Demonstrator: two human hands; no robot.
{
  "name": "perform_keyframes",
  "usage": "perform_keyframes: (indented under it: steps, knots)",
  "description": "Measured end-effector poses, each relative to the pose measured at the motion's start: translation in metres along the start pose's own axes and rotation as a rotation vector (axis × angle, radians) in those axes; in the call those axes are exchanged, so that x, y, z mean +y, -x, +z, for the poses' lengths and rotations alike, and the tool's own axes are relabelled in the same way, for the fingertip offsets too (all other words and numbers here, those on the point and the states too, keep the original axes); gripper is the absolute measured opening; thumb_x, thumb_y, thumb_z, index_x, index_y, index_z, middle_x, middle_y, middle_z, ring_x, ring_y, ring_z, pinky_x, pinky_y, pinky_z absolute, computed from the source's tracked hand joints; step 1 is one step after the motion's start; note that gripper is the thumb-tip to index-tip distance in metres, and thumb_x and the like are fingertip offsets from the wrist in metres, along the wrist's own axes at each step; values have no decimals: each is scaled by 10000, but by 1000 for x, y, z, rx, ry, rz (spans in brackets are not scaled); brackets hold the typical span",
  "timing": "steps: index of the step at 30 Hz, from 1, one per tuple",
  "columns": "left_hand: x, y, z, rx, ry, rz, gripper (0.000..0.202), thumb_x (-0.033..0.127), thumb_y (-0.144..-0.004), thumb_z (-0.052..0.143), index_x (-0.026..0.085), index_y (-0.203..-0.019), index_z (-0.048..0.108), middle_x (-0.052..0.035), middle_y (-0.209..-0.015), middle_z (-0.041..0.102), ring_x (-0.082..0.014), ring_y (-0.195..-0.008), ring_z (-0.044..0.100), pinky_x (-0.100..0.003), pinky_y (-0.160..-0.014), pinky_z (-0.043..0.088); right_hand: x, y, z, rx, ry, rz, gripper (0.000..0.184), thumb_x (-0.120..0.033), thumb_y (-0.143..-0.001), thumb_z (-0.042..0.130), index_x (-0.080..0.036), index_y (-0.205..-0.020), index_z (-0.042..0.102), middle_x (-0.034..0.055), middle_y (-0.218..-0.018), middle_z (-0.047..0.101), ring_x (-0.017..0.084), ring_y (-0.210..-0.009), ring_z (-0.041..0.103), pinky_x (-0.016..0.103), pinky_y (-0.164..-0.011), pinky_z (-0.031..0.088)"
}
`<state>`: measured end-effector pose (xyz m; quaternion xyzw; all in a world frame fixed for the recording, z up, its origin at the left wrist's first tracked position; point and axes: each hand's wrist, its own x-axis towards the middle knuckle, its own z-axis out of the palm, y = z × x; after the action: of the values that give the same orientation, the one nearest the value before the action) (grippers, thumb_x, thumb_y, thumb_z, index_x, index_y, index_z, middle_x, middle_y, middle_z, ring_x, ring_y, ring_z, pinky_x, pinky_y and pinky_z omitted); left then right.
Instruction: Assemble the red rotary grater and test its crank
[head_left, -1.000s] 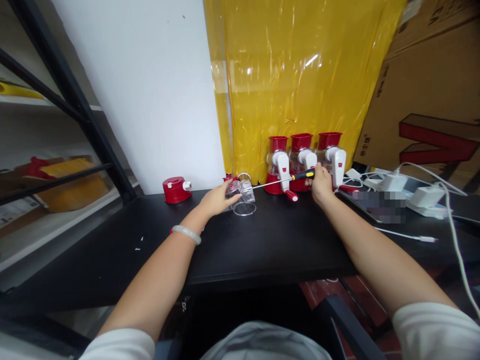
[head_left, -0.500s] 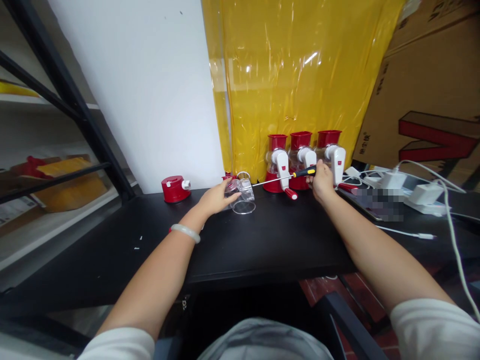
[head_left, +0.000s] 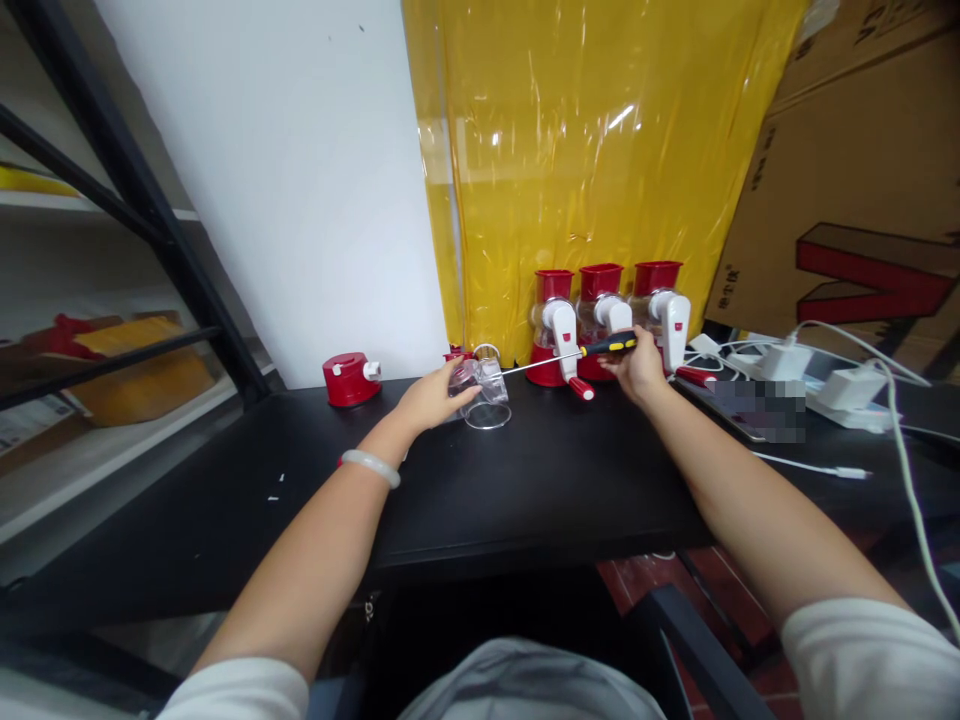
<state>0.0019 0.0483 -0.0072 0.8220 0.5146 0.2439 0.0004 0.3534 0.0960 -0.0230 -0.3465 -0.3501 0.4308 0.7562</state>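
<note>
My left hand (head_left: 439, 393) is closed around a clear plastic housing (head_left: 491, 385), whose round rim faces down toward the black table. In my right hand (head_left: 637, 366) is the black-and-yellow handle of a screwdriver (head_left: 609, 344). Its long metal shaft points left, and the tip meets the right side of the clear housing; exactly what it touches is too small to tell. Just behind the housing, a small red part (head_left: 459, 353) is partly hidden. A red round base (head_left: 351, 379) with a white knob stands left of my left hand.
Three red-and-white hand-crank graters (head_left: 555, 325) stand in a row behind the screwdriver. At the right lie a phone (head_left: 731, 408), white chargers (head_left: 847, 388) and cables. A white panel (head_left: 300, 180), yellow wrapping (head_left: 600, 150) and a cardboard box (head_left: 855, 190) back the black table (head_left: 525, 490).
My right hand and the screwdriver handle have shifted slightly left, and its fingers have changed position on the handle. The left hand and the clear housing stay in place.
</note>
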Motion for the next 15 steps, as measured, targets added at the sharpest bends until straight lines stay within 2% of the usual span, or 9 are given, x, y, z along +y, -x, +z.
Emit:
perform_keyframes:
  steps: [4,7,11,13,15]
  knots:
    - [-1,0,1,-2,-10,2,761,649,-858,465,208,-1466,339,-137,-1355,572,-318,-1198,577,-398,-947,456,-8,3,0,-59,-49,14,321,-400,-881,337,-205,-816,583,3,-713,630,133,-555,606,256,-463,479]
    - [-1,0,1,1,-13,-3,768,653,-856,465,207,-1468,335,-136,-1346,580,-321,-1180,590,-399,-936,461,-6,2,-2,-47,16,-4,284,-405,-867,417,-191,-843,603,-3,-647,602,119,-483,577,242,-443,460]
    - [0,0,1,5,-13,-4,761,649,-857,468,199,-1459,349,-141,-1353,573,-323,-1193,580,-402,-951,456,-1,-1,-3,2,144,-101,278,-488,-818,562,-210,-829,562,-55,-537,530,82,-353,465,204,-358,396]
    - [1,0,0,7,-12,-4,756,649,-857,468,199,-1454,356,-140,-1356,571,-324,-1205,571,-404,-961,452,-1,-1,-3,14,181,-134,312,-530,-818,554,-218,-799,540,-70,-482,489,77,-323,424,192,-326,359]
    - [2,-1,0,9,-10,-4,757,648,-856,470,198,-1454,356,-140,-1361,567,-325,-1218,562,-407,-971,447,-3,0,-2,6,149,-92,334,-535,-862,464,-217,-790,535,-58,-473,499,89,-330,447,197,-329,367]
